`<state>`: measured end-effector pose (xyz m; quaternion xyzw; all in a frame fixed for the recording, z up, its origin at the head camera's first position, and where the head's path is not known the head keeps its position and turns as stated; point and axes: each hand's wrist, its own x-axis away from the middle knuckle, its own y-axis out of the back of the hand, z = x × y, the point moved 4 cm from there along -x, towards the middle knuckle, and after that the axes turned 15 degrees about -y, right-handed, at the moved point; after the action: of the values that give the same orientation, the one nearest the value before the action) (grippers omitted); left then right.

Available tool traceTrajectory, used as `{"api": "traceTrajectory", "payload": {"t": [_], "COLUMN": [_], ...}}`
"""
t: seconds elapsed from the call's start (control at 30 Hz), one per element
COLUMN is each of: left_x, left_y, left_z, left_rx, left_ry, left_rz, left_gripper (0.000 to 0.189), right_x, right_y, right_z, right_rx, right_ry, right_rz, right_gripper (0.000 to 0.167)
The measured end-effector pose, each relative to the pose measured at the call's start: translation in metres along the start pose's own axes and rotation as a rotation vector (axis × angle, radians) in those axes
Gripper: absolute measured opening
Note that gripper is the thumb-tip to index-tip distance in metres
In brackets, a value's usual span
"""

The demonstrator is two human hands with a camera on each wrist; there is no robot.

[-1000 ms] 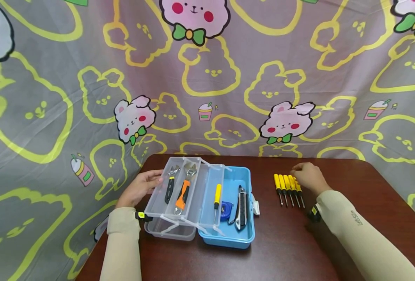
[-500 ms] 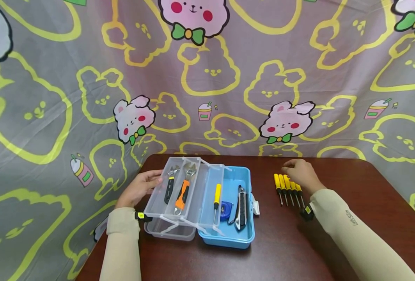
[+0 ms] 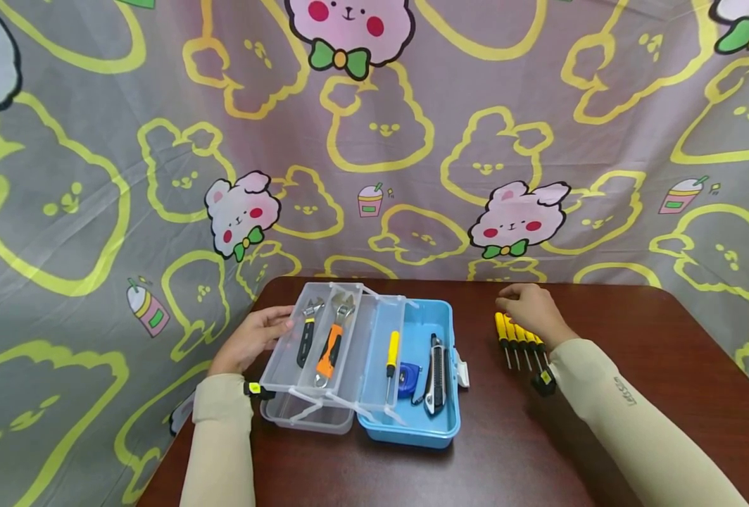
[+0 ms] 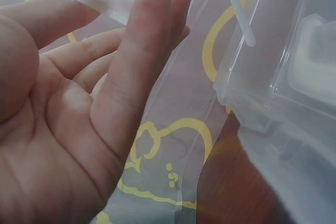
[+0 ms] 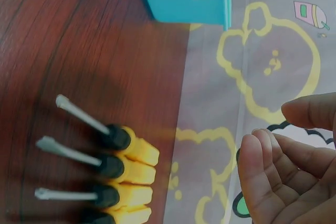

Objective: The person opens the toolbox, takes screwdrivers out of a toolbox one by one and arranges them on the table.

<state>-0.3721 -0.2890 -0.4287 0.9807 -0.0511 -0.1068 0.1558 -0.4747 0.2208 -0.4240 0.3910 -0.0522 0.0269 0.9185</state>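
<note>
Probably pre-grasp: right hand (image 3: 531, 308) is above the yellow screwdrivers (image 3: 522, 342), right of centre on the bench (image 3: 507, 436), thumb and fingers apart, holding nothing. Left hand (image 3: 252, 339) at the tray (image 3: 284, 370), fingers fairly straight. Next likely calls for pinching one handle.

The table (image 3: 485, 447) supports the toolbox (image 3: 409, 438) beside the left fingers (image 3: 277, 312) and the screwdrivers (image 3: 521, 339) near the right fingers (image 3: 511, 301).

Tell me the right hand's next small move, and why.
Perhaps lower the right hand to pinch the leftmost screwdriver: the hand is near the handles, thumb and fingers apart, holding nothing, and a similar yellow-handled screwdriver lies in the clear tray.
</note>
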Motion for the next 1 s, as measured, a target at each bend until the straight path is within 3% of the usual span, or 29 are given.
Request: {"api": "traceTrajectory", "payload": {"t": [0.27,0.57,1.0], "left_x": [0.001,0.001,0.000], "left_y": [0.002,0.000,-0.001], "left_z": [0.001,-0.001,-0.001], "left_rx": [-0.012,0.000,-0.004], "left_ry": [-0.024,-0.008,0.003], "left_rz": [0.007,0.000,-0.007], "left_gripper": [0.048,0.045,0.047], "right_x": [0.002,0.007,0.008], "right_y": [-0.013,-0.022,-0.032], "right_z": [0.017,0.038,0.054], "right_rx": [0.002,-0.021,-0.029], "right_ry": [0.033,0.090,0.108], "right_rz": [-0.009,-0.007,0.008], "right_gripper": [0.039,0.035,0.034]}}
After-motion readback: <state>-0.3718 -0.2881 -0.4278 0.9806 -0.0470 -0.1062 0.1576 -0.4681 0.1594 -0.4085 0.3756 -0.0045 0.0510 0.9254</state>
